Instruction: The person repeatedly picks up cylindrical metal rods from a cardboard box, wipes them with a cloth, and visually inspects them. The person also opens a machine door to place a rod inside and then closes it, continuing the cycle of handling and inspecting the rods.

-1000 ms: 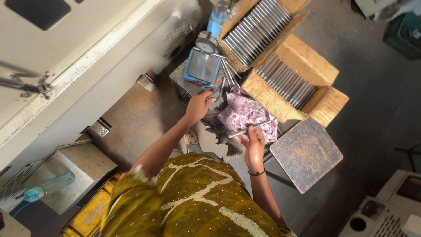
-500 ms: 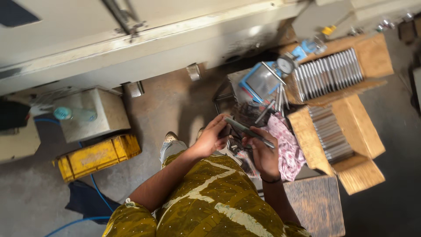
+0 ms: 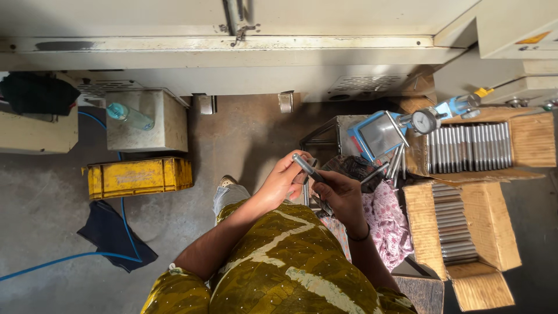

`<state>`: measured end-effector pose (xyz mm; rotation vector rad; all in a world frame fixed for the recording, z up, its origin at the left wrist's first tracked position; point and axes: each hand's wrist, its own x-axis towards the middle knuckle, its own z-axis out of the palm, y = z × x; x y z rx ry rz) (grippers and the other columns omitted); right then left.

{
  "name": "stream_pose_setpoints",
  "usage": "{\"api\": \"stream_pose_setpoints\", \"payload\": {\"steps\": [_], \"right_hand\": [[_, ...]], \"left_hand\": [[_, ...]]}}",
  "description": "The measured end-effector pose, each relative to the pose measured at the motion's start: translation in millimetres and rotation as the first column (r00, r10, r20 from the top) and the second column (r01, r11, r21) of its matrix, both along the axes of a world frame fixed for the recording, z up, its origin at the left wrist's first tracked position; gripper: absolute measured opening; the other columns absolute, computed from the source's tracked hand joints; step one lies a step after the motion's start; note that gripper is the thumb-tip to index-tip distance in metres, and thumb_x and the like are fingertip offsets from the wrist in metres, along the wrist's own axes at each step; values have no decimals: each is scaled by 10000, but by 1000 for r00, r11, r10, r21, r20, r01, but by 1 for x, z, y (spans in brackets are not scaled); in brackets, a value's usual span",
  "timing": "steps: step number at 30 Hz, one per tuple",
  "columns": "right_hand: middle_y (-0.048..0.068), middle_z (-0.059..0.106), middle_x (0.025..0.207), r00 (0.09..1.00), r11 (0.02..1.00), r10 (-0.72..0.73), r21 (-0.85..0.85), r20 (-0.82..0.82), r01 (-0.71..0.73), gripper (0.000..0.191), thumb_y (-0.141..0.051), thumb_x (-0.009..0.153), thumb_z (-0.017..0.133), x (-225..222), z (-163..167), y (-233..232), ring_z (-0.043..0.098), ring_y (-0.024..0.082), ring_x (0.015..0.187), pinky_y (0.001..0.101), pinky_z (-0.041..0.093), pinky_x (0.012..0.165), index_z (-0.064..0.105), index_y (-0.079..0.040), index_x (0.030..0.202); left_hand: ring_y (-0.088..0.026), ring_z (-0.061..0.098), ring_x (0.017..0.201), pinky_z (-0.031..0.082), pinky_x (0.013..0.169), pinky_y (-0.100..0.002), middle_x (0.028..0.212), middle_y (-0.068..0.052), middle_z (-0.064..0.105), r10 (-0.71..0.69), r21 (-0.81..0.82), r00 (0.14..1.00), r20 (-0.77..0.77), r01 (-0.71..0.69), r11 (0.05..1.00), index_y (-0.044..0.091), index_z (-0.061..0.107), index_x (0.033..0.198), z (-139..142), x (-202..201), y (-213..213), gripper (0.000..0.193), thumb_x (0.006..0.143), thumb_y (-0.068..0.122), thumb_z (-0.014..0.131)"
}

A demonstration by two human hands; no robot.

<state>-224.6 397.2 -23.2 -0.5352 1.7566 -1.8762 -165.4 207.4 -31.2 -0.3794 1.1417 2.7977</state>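
Left hand: you are curling your left hand [image 3: 283,181] around the upper end of a slim metal rod [image 3: 308,168], with the fingers together and wrapping it from the left.
Right hand: you are closing your right hand [image 3: 343,195] on the lower part of the same rod, with the fingers folded in and clamping it, and a dark band is sitting on that wrist.
Rod: you are holding it tilted above your lap, its rounded tip pointing up and to the left, between both hands and in front of the dark metal stand [image 3: 325,135].
Lap: you are sitting in a mustard-yellow patterned garment [image 3: 279,273], with a pink floral cloth [image 3: 388,224] lying just to your right and more rods [image 3: 395,163] lying on it.
Gauge: a blue frame with a round dial gauge [image 3: 425,121] is standing just beyond your right hand, near the boxes.
Boxes: one cardboard box [image 3: 529,139] is holding a row of grey rods [image 3: 469,147] side by side, and a second cardboard box [image 3: 491,232] nearer to you is holding another stack.
Floor on your left: a yellow crate [image 3: 139,177] is sitting well apart from your hands, a metal box [image 3: 145,119] with a clear bottle [image 3: 129,116] lying on it is standing behind that, and a blue hose [image 3: 70,259] is running past a dark cloth [image 3: 113,235].
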Motion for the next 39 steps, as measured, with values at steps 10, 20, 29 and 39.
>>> {"api": "stream_pose_setpoints", "payload": {"steps": [10,20,29,39], "right_hand": [[-34,537,744,981,979,156,148,-117,-138,272,-145,1077,552,-6,11,-7,447,41,671,221,376,591,655,42,1245],[-42,460,725,934,932,356,59,30,-358,319,-220,1151,451,-30,-2,-6,383,58,640,240,330,586,650,28,1127],[-21,468,727,929,919,346,246,-133,-307,333,-252,1097,451,-24,6,-21,410,81,656,267,385,608,605,-15,1274],[-6,487,753,908,901,394,254,-139,-352,297,-261,1117,467,-31,8,-23,447,104,700,287,418,650,610,-5,1169]], "left_hand": [[-6,430,542,351,381,-220,787,22,523,-9,-211,1000,22,14,977,31,606,1156,4,-5,-16,245,1091,254,530],[-49,407,403,334,374,-228,685,-20,594,8,-223,993,-116,-34,974,-8,613,1098,3,-16,-12,260,1102,236,520],[-52,383,370,305,361,-246,583,14,516,37,-349,998,-47,-51,936,3,618,1043,20,-16,-13,291,1086,269,508],[-34,361,387,283,375,-245,554,30,481,45,-370,999,-14,-47,928,13,629,1019,27,-17,-19,272,1083,257,528]]}}
